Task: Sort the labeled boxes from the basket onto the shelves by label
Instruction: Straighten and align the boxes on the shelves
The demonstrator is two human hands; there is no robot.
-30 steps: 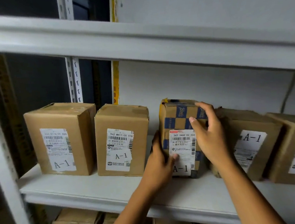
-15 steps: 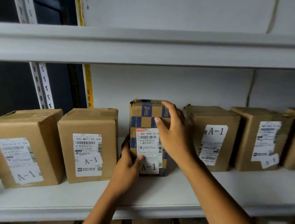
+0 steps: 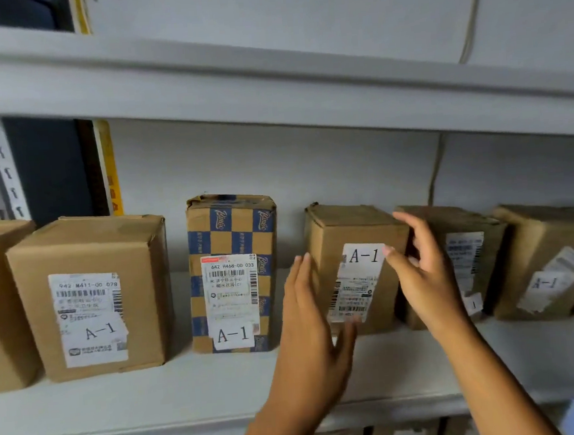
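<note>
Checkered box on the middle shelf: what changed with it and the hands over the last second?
Both hands let go of the blue-and-tan checkered cardboard box and moved right. The left hand and right hand, fingers straight, now flank the plain brown cardboard box labelled A-1 beside it. The checkered box stays upright in the row, and the other boxes on the white shelf kept their places.

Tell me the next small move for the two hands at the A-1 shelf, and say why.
Probably close both hands on the plain brown A-1 box and turn it square. The left hand and right hand flank it with fingers straight, gripping nothing, and it stands angled, unlike the checkered box beside it, which stands upright, facing front, on the shelf.
</note>
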